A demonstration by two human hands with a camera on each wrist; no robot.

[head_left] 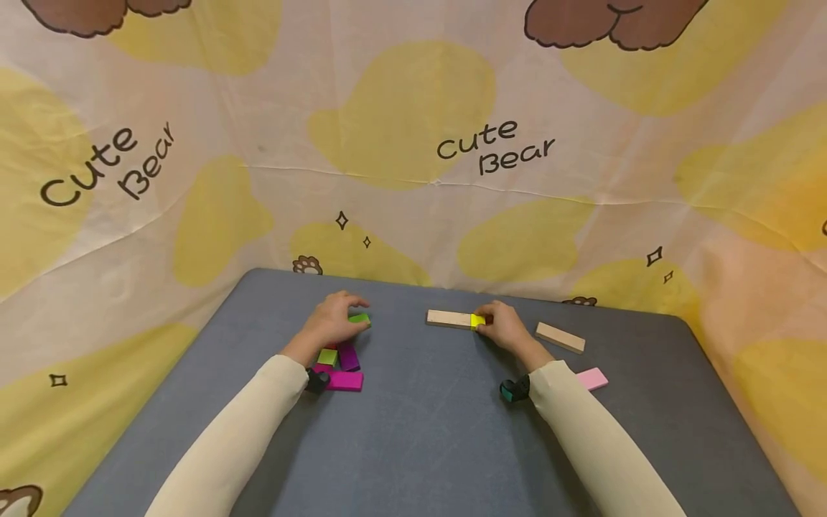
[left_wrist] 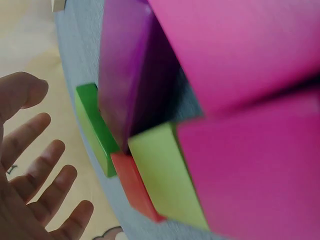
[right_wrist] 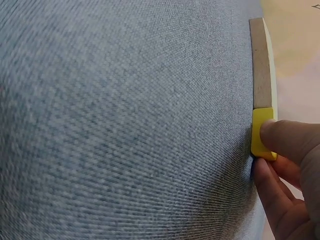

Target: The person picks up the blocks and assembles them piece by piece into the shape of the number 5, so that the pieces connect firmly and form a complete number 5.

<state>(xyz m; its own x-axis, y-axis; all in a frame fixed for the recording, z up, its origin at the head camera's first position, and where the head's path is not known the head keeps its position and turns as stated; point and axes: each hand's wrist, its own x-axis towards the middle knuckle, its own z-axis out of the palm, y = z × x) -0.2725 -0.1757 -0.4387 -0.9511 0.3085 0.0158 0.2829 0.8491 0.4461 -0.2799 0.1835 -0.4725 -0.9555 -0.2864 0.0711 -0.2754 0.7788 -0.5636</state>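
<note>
My right hand (head_left: 507, 328) pinches a small yellow block (right_wrist: 259, 140) between thumb and fingers. The yellow block's end meets the end of a long plain wooden block (right_wrist: 261, 65), the two lying in one line on the table. My left hand (head_left: 331, 321) is spread with fingers apart over the left group of blocks and holds nothing. Nearest to it lies a green block (left_wrist: 95, 127). Beside that are a red block (left_wrist: 134, 187), a yellow-green block (left_wrist: 165, 172), a purple block (left_wrist: 122, 65) and magenta blocks (left_wrist: 255, 165), close together.
Another plain wooden block (head_left: 561, 337) lies to the right of my right hand. A pink block (head_left: 591, 378) is partly hidden behind my right sleeve. The grey table (head_left: 420, 431) ends at a printed cloth backdrop (head_left: 388, 143) at the back and sides.
</note>
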